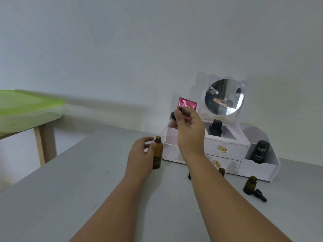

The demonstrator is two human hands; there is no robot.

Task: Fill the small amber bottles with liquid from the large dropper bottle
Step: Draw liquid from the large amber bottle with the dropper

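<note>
The large amber bottle (157, 154) stands upright on the grey table (87, 189) with its neck uncapped. My left hand (139, 158) holds it from the left, thumb against its side. My right hand (190, 133) is raised above and to the right of it and pinches a black dropper cap (173, 116) at its fingertips. One small amber bottle (250, 185) stands uncapped at the right, with a loose black dropper cap (260, 195) lying beside it. Two more small amber bottles (221, 171) (189, 175) peek out on either side of my right forearm.
A white organiser (227, 151) with drawers and a round mirror (224, 96) stands at the back of the table. A pink sachet (188, 104) shows just behind my right fingers. A dark tube (259, 151) stands in the organiser's right bin. A green-topped table (26, 105) is at the left.
</note>
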